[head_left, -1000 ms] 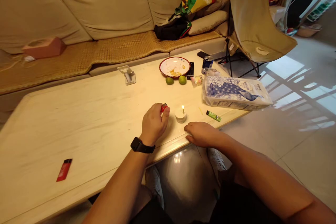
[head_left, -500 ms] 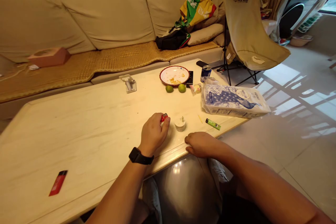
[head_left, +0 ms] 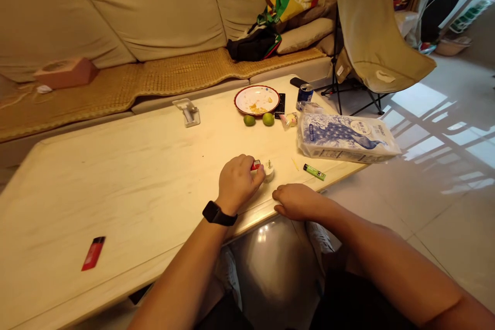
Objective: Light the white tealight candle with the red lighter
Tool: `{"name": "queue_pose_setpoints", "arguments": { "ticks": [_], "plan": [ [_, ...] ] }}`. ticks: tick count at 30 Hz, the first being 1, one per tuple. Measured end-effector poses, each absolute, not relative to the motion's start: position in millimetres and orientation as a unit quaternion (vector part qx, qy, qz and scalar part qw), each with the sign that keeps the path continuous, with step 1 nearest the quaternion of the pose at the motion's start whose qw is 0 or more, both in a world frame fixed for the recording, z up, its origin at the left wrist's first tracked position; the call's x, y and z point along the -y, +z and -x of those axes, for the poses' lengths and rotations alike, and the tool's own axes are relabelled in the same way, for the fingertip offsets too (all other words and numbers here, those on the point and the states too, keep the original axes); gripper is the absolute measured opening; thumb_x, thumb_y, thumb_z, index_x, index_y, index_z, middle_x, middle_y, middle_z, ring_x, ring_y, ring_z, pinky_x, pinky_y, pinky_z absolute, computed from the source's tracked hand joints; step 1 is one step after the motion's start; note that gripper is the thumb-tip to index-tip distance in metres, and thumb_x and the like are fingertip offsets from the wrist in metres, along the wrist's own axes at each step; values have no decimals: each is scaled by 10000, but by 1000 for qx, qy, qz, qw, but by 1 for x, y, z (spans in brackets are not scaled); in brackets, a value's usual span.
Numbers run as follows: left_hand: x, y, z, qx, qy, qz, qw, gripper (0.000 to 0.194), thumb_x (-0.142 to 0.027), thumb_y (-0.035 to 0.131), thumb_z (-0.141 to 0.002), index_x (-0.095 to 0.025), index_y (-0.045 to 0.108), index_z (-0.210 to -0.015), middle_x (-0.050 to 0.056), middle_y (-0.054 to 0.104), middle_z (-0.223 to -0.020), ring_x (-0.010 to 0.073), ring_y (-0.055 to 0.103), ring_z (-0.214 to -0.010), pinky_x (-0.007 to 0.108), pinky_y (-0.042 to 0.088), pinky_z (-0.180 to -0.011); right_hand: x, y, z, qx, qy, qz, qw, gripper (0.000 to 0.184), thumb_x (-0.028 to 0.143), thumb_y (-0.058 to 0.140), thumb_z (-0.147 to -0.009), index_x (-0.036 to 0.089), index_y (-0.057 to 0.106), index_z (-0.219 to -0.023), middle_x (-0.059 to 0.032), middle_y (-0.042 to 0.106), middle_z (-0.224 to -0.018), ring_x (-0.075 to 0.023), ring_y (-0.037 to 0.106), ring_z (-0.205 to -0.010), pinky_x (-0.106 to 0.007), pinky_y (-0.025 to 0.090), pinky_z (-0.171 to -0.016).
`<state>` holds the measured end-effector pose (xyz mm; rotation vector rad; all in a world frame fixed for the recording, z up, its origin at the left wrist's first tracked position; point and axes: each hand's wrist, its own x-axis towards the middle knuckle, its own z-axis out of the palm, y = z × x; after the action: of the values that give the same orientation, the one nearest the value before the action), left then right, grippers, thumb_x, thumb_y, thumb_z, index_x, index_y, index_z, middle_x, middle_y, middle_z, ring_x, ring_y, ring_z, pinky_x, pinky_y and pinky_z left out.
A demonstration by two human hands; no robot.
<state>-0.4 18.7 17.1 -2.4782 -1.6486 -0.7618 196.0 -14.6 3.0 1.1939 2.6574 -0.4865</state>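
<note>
My left hand (head_left: 238, 181), with a black watch on its wrist, is closed around a red lighter (head_left: 255, 165). Only the lighter's metal-topped end shows past the fingers. Right beside that end stands a small white round object (head_left: 269, 171) with a thin piece sticking up from its top; my thumb partly covers it. My right hand (head_left: 296, 201) rests at the table's near edge with thumb and forefinger apart, holding nothing visible. A green lighter (head_left: 314, 172) lies beyond it to the right, and a thin yellow stick (head_left: 295, 164) is nearby.
A second red lighter (head_left: 93, 253) lies at the left of the table (head_left: 116, 180). Farther back are a red-rimmed plate (head_left: 247, 94), two green fruits, a blue can (head_left: 305, 96), a wrapped tissue pack (head_left: 348, 136) and a grey stand (head_left: 187, 112). A folding chair (head_left: 371, 31) stands right.
My left hand has moved right with the red lighter, up to the white round object. My right hand stays at the table edge. The view has tilted slightly downward.
</note>
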Motion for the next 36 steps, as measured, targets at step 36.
{"name": "queue_pose_setpoints", "arguments": {
  "ticks": [36],
  "plan": [
    [-15, 16, 26, 577, -400, 707, -83, 216, -376, 391, -1009, -205, 520, -978, 42, 577, -843, 191, 535, -775, 344, 428, -719, 15, 2, -198, -895, -178, -400, 85, 251, 353, 548, -913, 169, 661, -1042, -110, 700, -1047, -250, 659, -964, -314, 472, -783]
  ]
}}
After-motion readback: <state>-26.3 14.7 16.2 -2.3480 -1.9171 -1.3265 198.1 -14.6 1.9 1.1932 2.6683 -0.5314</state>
